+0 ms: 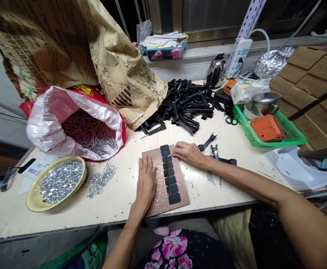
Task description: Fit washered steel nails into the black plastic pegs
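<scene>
My left hand lies flat on the left part of a brown board, its fingers stretched out and holding nothing. A column of black rounded pads runs down the board, with pale specks beside it. At the upper right edge of the board, my right hand has its fingers pinched together over the second and third pads. A thin, pale tip shows at its fingertips; its kind is too small to tell. Black plastic arm-like parts lie beneath and beside the right wrist.
A yellow bowl of metal washers and a loose washer pile are at left. Behind them gapes a bag of nails or pins. Black parts heap at the back, beside a paper sack. A green basket stands right.
</scene>
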`<state>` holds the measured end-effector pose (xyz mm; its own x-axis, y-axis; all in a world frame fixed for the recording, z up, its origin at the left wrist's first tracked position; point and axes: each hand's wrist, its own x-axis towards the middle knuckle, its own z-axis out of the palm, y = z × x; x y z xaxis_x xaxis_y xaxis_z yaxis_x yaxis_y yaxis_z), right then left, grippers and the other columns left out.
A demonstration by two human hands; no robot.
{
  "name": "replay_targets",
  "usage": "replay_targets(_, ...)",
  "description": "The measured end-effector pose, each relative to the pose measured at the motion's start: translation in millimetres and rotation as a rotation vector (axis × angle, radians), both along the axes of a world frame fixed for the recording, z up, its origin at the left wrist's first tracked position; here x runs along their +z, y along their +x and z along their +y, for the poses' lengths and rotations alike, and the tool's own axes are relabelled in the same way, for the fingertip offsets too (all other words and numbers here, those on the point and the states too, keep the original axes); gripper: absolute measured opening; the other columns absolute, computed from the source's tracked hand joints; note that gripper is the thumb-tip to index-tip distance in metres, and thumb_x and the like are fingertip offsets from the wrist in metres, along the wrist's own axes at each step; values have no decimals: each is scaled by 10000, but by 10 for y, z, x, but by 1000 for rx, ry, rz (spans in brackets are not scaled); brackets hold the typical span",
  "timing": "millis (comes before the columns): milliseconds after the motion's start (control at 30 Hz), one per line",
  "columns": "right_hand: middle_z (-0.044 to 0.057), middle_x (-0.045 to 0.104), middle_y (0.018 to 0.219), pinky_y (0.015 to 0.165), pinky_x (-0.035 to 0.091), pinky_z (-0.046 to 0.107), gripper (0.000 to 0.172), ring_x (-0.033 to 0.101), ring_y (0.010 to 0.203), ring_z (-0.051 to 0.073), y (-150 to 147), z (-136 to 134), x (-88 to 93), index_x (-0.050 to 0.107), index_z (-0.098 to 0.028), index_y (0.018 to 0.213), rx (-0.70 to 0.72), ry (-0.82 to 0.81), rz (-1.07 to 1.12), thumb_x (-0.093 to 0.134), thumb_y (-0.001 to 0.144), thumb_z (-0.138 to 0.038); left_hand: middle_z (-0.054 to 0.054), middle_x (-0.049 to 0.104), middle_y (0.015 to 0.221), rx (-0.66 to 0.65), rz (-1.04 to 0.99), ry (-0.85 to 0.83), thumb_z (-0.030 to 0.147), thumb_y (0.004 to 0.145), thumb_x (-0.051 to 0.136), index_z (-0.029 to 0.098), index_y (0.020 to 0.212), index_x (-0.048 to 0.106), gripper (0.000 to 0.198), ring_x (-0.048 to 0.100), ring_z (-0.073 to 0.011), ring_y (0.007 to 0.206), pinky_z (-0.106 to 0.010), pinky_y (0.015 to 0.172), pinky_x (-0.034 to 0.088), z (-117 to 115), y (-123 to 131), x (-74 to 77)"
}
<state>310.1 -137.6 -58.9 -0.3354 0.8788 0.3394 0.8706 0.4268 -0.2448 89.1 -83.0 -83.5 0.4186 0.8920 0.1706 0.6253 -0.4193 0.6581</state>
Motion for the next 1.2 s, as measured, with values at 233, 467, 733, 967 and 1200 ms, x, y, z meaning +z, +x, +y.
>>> replay_targets(233,-7,546,800,470,335,183,294,465,690,89,47,65,130,593,-190,874,424,-76,-100,317,967,-150,-131,306,1509,0,8,23,311,914,400,156,1366,438,479,134,-278,1424,-515,1138,188,-3,2,-17)
replay_targets(467,-11,527,748,466,320,190,318,434,659,83,102,130,105,578,-168,827,533,-84,-117,294,967,-135,-136,298,1509,3,27,24,300,923,389,146,1369,431,474,129,-277,1423,-518,1137,198,-18,10,-7)
replay_targets(733,-10,514,762,464,290,205,275,433,658,87,39,-23,91,581,-174,879,457,-46,-121,323,965,-132,-143,300,1507,-6,63,53,299,935,370,120,1374,420,477,111,-266,1426,-487,1148,196,-20,12,-18)
replay_targets(967,6,531,779,476,265,224,248,442,673,99,25,-61,30,587,-168,874,380,-30,-50,369,977,-228,-176,290,1503,-19,189,111,293,954,320,67,1382,388,489,103,-270,1424,-486,1139,228,-9,0,-65)
replay_targets(1200,-8,501,736,473,209,239,287,407,620,88,-8,-136,83,570,-167,809,370,-51,-80,337,978,-173,-201,298,1492,-27,220,141,299,955,309,41,1372,394,497,120,-282,1420,-489,1132,244,5,3,-79)
